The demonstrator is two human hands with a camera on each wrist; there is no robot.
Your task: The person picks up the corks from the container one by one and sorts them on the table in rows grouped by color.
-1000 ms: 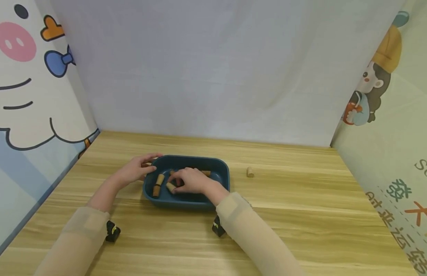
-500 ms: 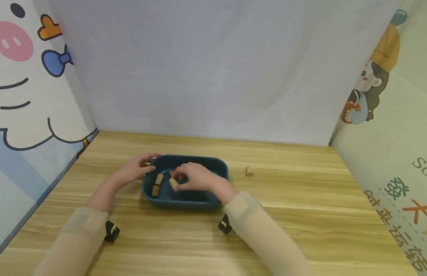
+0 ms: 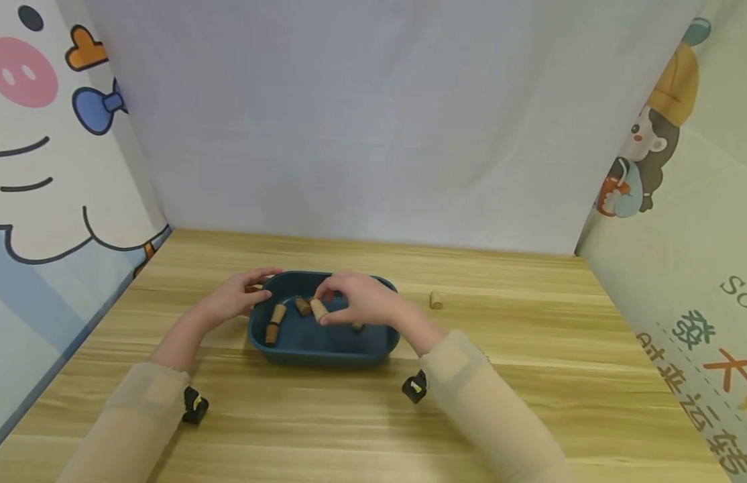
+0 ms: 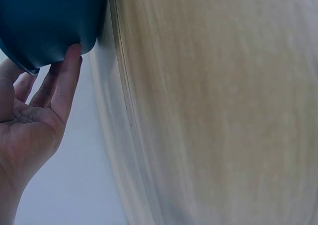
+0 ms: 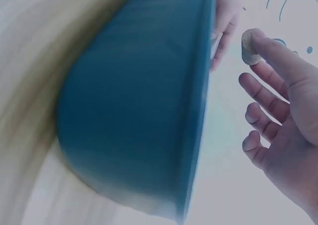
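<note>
Here, two hands [image 3: 231,298] [image 3: 366,298], one tub [image 3: 325,358], pinched cork [image 3: 318,310]

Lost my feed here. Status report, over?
Right hand pinches cork above blue tray. Left hand touches tray's left end. Another cork on table, right of tray. No obstruction seen.

On the pale green cloth [image 3: 657,268], all the readable lettering stood below the printed cartoon figure [image 3: 651,134]. Below the figure and to its right was a grey "SO" [image 3: 739,292]. Farther below the figure came a dark green "發" [image 3: 695,332], then a reddish-orange "大" [image 3: 729,367]. Also below the figure, the brown characters "时来运转" [image 3: 697,406] slanted down rightward.
</note>
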